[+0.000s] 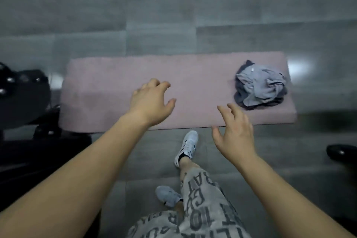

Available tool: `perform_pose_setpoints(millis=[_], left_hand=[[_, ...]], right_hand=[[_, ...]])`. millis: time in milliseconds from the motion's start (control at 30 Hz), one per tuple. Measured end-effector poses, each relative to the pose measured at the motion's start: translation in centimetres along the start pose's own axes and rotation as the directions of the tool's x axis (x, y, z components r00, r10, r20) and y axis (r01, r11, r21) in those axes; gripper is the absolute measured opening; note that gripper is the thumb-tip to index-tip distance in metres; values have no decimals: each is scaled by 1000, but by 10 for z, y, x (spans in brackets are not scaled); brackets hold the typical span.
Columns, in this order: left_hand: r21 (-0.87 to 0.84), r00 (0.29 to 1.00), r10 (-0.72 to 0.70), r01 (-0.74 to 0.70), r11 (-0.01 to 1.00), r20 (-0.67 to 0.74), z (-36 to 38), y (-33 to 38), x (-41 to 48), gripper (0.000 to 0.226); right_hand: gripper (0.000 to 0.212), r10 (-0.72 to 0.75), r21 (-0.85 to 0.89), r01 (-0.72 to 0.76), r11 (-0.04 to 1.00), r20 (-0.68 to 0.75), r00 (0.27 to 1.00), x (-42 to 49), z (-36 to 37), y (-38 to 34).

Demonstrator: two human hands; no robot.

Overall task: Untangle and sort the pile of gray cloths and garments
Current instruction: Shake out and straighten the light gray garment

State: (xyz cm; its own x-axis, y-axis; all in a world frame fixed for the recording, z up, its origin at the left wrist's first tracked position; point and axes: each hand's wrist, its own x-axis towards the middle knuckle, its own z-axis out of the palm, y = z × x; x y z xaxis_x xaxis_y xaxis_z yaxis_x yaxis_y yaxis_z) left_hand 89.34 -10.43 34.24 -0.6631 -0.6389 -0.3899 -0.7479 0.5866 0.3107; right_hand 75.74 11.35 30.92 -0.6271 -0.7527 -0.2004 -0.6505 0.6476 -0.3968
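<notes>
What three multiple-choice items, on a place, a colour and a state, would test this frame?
1. Where on the pad does the cloth pile lie? A) left end B) middle C) right end
2. What colour is the pad? A) pink B) green C) yellow
3. What do the left hand and right hand hold? A) one cloth each B) nothing C) a shoe
Answers: 1 C, the pile sits by the pad's right edge; 2 A, its top is pale pink; 3 B, both hands hover bare, apart from the pile.
</notes>
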Motion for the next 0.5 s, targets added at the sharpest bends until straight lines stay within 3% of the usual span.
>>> perform_pose_setpoints(millis=[167, 500], left_hand=[[92, 985, 162, -167, 982, 68, -16, 95, 95, 55], [195, 920, 354, -383, 903, 168, -29, 227, 230, 55]], right_hand=[[58, 198, 97, -192, 977, -56, 979, 40, -36, 51], [63, 417, 163, -400, 902, -88, 905, 139, -84, 120]])
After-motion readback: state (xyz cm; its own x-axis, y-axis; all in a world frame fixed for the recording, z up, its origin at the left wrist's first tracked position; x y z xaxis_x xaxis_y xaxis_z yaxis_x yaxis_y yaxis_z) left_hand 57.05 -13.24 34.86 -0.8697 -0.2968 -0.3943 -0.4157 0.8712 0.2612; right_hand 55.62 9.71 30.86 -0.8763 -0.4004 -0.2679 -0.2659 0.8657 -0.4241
